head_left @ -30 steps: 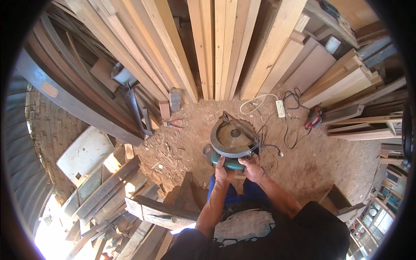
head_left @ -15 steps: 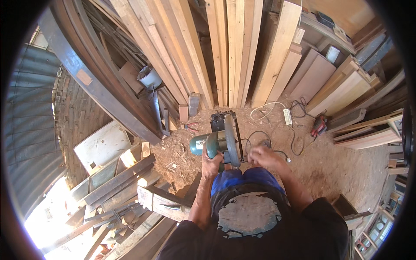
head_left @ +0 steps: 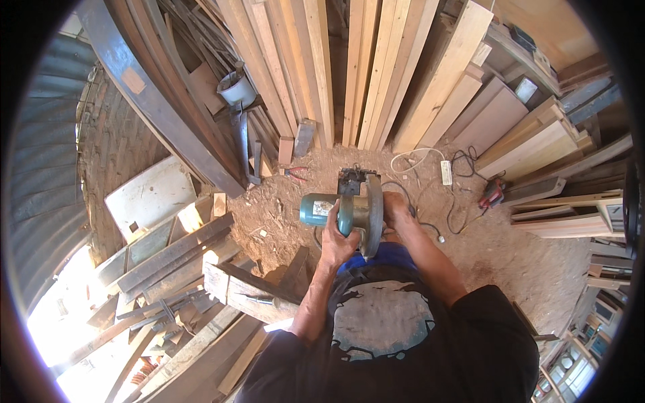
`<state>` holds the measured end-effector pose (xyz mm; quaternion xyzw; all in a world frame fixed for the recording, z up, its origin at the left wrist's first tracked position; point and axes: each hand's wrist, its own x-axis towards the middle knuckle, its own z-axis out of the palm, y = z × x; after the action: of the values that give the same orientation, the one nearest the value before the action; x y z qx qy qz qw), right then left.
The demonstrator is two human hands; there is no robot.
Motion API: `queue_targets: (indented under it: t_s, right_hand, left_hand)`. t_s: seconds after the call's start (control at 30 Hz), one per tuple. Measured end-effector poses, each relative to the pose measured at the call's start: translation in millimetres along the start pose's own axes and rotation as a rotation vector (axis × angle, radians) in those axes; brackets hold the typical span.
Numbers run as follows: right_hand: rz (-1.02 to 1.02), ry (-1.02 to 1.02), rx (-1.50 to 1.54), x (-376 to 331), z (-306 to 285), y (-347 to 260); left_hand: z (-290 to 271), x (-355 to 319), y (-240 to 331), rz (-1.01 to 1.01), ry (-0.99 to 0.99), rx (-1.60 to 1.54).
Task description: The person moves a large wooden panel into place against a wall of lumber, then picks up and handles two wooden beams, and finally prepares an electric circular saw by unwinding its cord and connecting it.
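Both hands are holding a green circular saw point(head_left: 349, 211) up in front of the person's chest, above the sawdust-covered dirt floor point(head_left: 537, 262). Gripping the saw's green handle from the near side, the left hand point(head_left: 337, 243) is keeping its fingers wrapped tight around it. On the right side of the tool, the right hand point(head_left: 396, 213) is pressing against the round metal blade guard; its fingers are lying behind the guard, so whether they are curled or spread I cannot tell. The saw is sitting tilted on edge, its motor housing pointing left and its black base plate facing the far side.

Leaning upright at the far side is a row of pale wooden planks point(head_left: 376, 67). A white power strip point(head_left: 446, 172) with tangled cords is lying on the floor to the far right, and a red tool point(head_left: 490, 195) is resting just beyond it. Red-handled pliers point(head_left: 293, 173) are lying near the foot of the planks. To the left, rough timber offcuts point(head_left: 175, 255) are piling up beside a white board point(head_left: 151, 198).
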<state>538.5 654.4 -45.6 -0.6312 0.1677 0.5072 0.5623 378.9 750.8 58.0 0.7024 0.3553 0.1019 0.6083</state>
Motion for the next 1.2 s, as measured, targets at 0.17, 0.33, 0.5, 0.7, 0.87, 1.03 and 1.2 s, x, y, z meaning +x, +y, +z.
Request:
queue_targets:
  t_s: [0.17, 0.33, 0.5, 0.7, 0.87, 1.03, 1.2]
  right_hand:
    - [0.010, -0.082, 0.322, 21, -2, 21]
    - [-0.033, -0.086, 0.342, 20, -8, 7]
    - [-0.348, -0.138, -0.095, -26, 6, -43]
    - [-0.469, -0.110, -0.504, -56, -28, -55]
    - [-0.236, -0.373, -0.423, -130, -2, -62]
    - [-0.574, -0.405, -0.752, -123, -7, -39]
    - [-0.454, -0.407, -0.655, -118, -13, -62]
  left_hand:
    - [1, 8, 5, -0.030, 0.028, 0.041]
    - [-3, 19, 1, -0.234, -0.027, -0.112]
    - [7, 33, 2, -0.303, 0.038, -0.375]
    - [16, 30, -5, -0.278, 0.125, -0.330]
    - [20, 30, -12, -0.131, 0.122, 0.009]
    - [31, 33, -13, -0.271, 0.026, -0.280]
    - [33, 48, -39, -0.653, -0.015, -1.072]
